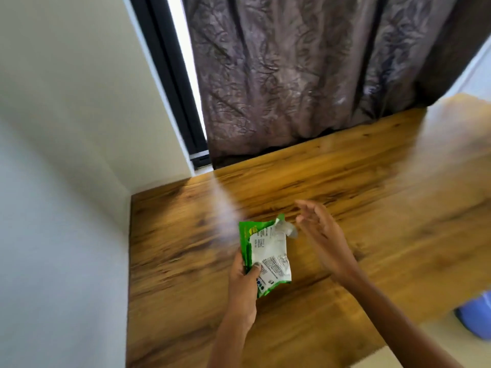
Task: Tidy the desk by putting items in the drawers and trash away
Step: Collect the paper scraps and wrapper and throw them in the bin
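A crumpled green and white snack wrapper [268,253] is held above the wooden desk [345,181]. My left hand [243,282] pinches its lower left edge between thumb and fingers. Just right of the wrapper's torn top corner, my right hand [321,235] hovers with fingers relaxed and slightly spread, holding nothing. The frame is blurred by motion.
White walls close the desk on the left. A brown patterned curtain [305,75] hangs behind the desk, beside a dark window frame [170,75]. A blue object [475,317] sits on the floor at the right, below the desk's front edge.
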### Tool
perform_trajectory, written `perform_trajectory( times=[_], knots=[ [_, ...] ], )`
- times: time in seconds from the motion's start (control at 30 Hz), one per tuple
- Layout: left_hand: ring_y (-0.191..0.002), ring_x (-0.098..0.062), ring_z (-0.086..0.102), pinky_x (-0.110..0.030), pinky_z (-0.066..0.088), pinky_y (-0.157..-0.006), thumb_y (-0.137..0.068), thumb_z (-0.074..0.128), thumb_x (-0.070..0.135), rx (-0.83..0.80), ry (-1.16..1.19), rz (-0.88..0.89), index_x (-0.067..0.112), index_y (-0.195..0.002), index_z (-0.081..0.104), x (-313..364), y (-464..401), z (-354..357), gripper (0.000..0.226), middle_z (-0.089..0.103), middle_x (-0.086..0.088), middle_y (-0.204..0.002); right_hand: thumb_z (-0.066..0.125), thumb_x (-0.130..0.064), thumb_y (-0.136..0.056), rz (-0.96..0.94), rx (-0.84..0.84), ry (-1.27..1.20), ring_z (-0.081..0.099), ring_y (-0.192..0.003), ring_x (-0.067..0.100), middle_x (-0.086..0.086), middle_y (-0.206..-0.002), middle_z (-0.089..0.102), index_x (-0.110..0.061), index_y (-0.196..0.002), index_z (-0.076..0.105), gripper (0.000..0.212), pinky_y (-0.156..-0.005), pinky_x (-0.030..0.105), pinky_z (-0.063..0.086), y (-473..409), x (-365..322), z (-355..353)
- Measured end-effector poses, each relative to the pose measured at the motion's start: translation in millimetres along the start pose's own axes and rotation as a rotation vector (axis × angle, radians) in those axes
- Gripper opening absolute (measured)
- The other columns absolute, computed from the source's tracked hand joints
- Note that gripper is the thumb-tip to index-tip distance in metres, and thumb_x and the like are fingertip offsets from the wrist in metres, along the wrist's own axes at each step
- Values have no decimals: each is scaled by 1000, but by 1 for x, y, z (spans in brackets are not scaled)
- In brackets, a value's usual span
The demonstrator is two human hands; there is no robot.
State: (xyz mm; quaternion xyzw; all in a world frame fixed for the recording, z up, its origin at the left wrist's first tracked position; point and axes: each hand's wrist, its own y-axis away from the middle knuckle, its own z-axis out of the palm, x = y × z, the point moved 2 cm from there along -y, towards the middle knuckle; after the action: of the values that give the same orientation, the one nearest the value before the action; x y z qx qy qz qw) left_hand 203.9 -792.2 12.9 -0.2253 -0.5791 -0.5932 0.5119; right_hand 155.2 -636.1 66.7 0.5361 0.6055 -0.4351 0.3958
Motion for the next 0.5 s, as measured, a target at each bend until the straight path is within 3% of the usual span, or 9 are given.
perform_trajectory(
  times=[0.13, 0.2, 0.33, 0.4, 0.5],
  knots=[
    [-84, -8, 68, -31, 54, -73, -94, 41, -7, -118, -193, 33, 32, -102, 58, -4, 5, 46, 44, 71, 7, -101, 33, -54, -91, -193, -115, 378, 27, -134, 2, -16, -143, 38, -32, -135, 45, 50, -103, 31, 26, -8, -7, -29],
    [-86, -14, 67, -36, 52, -75, -94, 42, -8, -118, -173, 13, 31, -105, 59, -4, 6, 76, 44, 71, 2, -99, 24, -51, -89, -239, -184, 575, 22, -137, 4, -15, -146, 36, -34, -133, 48, 53, -105, 34, 23, -4, 2, -44],
    [-97, -23, 63, -35, 51, -72, -92, 41, -11, -83, -21, -62, 29, -114, 56, -10, 6, 137, 48, 66, -4, -108, 26, -23, -89, -215, -162, 741, 33, -132, 15, -6, -147, 38, -31, -134, 46, 50, -99, 40, 36, 9, 38, -88],
    [-106, -29, 59, -37, 49, -73, -89, 39, -15, -69, 69, -110, 26, -119, 53, -16, 5, 171, 52, 61, -9, -115, 32, -23, -86, -190, -134, 755, 36, -124, 15, -2, -143, 44, -29, -133, 45, 49, -93, 40, 44, 16, 48, -117],
    [-96, -30, 60, -36, 47, -69, -87, 35, -15, -110, 180, -194, 14, -124, 52, -32, 0, 225, 50, 61, -17, -110, 36, -31, -82, -166, -94, 825, 49, -118, 20, 4, -139, 49, -24, -133, 45, 52, -92, 39, 48, 24, 62, -159]
  ],
)
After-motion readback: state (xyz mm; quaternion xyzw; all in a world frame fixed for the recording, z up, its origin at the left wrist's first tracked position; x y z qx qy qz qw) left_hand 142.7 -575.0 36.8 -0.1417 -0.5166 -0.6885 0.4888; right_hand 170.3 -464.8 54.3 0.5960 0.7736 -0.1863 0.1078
